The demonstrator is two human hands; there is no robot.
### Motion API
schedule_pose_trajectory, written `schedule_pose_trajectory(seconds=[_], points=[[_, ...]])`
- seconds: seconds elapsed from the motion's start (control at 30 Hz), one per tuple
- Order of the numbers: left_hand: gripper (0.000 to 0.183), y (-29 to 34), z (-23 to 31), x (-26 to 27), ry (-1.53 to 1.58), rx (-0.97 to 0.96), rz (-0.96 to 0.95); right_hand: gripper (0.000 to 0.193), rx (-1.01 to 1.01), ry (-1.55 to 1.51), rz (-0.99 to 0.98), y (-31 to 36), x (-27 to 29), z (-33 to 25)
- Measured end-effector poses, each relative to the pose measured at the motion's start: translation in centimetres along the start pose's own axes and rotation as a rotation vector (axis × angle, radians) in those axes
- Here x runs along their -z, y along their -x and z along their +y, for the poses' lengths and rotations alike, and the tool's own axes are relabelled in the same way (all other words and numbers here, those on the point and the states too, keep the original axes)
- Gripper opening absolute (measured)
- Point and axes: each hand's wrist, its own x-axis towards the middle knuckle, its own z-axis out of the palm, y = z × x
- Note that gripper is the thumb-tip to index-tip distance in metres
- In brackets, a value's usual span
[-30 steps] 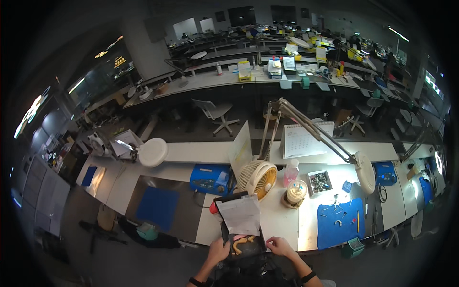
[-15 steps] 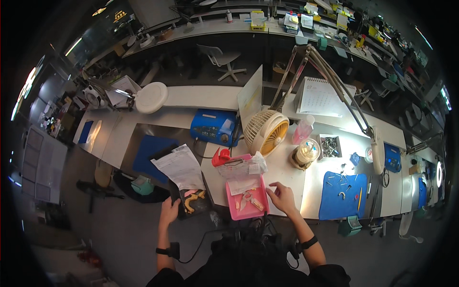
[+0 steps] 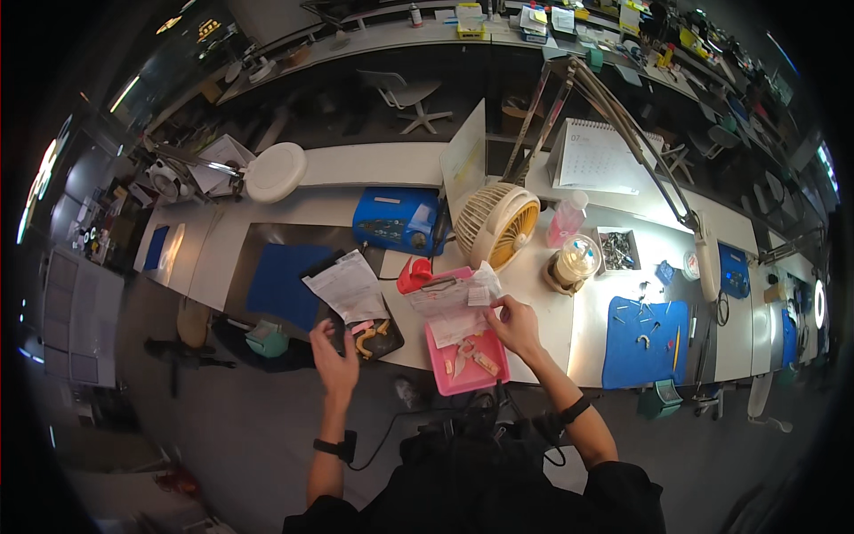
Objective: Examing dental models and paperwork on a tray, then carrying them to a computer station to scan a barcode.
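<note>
1. At the front edge of the white bench (image 3: 411, 349), both bare hands are raised, one near each of two trays.
2. Left hand (image 3: 336, 363): positioned just beside the left side of the black tray (image 3: 392, 338). Forearm rises nearly vertical from the lower edge. Fingers point upward, loosely bent; thumb stands apart from them, grip open. Contact with the tray cannot be told.
3. Right hand (image 3: 518, 327): positioned above the right side of the pink tray (image 3: 458, 385). Forearm slants up and leftward. Thumb and forefinger converge at the right edge of the printed papers (image 3: 451, 331); whether they pinch cannot be told.
4. Black tray: contains tan arch-shaped pieces (image 3: 366, 342); a white sheet (image 3: 350, 289) covers its far part.
5. Pink tray: contains small pale pieces (image 3: 486, 363), nearer the person than the papers.
</note>
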Motion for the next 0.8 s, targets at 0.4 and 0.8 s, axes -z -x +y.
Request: schedule_pose_trajectory(seconds=[0.4, 0.8], points=[[0.056, 5.5, 13.9, -5.6, 0.062, -0.514, -0.616, 0.023, 0.012, -0.071, -0.016, 0.2, 0.3, -0.4], [0.081, 6.4, 15.5, -5.9, -0.085, -0.664, -0.489, 0.013, 0.007, -0.751, -0.363, 1.2, 3.7, -3.7]])
